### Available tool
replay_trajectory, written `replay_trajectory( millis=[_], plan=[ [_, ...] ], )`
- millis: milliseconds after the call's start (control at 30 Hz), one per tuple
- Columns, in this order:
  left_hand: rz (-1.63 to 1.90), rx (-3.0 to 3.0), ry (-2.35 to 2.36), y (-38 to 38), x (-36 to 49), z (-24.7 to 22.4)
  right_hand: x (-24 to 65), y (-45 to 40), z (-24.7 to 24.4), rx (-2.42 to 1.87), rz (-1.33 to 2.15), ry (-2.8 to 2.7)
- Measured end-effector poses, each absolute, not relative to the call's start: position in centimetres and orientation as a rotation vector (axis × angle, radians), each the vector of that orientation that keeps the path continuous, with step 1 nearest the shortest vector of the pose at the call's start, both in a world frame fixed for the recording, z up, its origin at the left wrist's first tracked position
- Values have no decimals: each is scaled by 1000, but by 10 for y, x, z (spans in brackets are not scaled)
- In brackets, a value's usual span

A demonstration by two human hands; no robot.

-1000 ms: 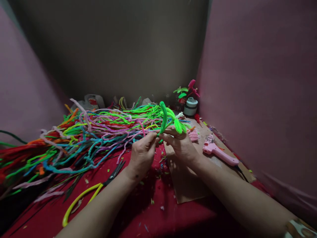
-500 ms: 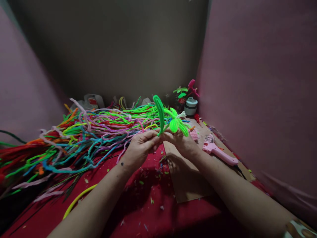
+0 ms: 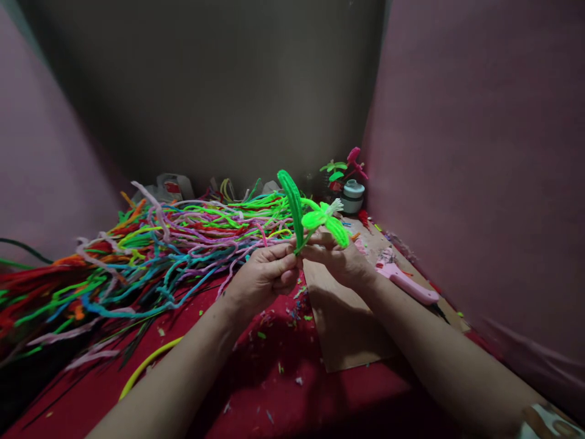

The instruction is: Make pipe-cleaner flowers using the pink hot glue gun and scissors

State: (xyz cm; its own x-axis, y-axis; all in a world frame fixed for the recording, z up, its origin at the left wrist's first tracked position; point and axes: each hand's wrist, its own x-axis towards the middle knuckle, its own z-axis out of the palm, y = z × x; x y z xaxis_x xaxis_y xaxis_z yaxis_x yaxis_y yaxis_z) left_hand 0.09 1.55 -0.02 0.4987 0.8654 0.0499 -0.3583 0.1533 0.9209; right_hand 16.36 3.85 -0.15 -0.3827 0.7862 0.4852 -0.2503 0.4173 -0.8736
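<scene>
In front of me is a green pipe-cleaner flower [image 3: 336, 230] with bright petals and a white tuft at its centre. A long, darker green pipe-cleaner leaf [image 3: 292, 201] stands upright to its left, and the two meet at the stem. My left hand [image 3: 269, 268] pinches the stem's lower end between thumb and fingers. From the other side, my right hand [image 3: 340, 259] has its fingers closed at the stem, just under the petals. The blossom partly covers those fingertips.
A heap of multicoloured pipe cleaners [image 3: 192, 244] spreads across the red cloth [image 3: 256, 378] at left. Brown cardboard [image 3: 351, 341] lies beneath my right arm. A pink glue gun [image 3: 409, 283] rests at right, behind it a pale jar [image 3: 351, 196] and finished pipe-cleaner flowers [image 3: 354, 160]. Walls stand close.
The green flower has turned, so its petals now spread sideways and the white tuft sits higher. The leaf has tilted slightly left. Both hands stay at the stem.
</scene>
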Motion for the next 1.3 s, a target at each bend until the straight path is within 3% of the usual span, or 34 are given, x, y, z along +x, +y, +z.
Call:
replay_trajectory(
  millis=[267, 600, 767, 933, 1300],
  plan=[
    [715, 1070, 509, 15, -9, 1, 163, 36, -3, -495, 1331, -1604],
    [1301, 1779, 1078, 9, 12, -3, 146, 33, -13, -569, 1165, -1314],
    [1320, 1648, 1042, 11, 11, -5, 147, 30, -8, -686, 1178, -1390],
    [1261, 1530, 943, 13, 9, 2, 149, 37, -14, -539, 1330, -1432],
    [1164, 1353, 831, 14, 8, -2, 158, 41, -14, -508, 1249, -1472]
  ],
)
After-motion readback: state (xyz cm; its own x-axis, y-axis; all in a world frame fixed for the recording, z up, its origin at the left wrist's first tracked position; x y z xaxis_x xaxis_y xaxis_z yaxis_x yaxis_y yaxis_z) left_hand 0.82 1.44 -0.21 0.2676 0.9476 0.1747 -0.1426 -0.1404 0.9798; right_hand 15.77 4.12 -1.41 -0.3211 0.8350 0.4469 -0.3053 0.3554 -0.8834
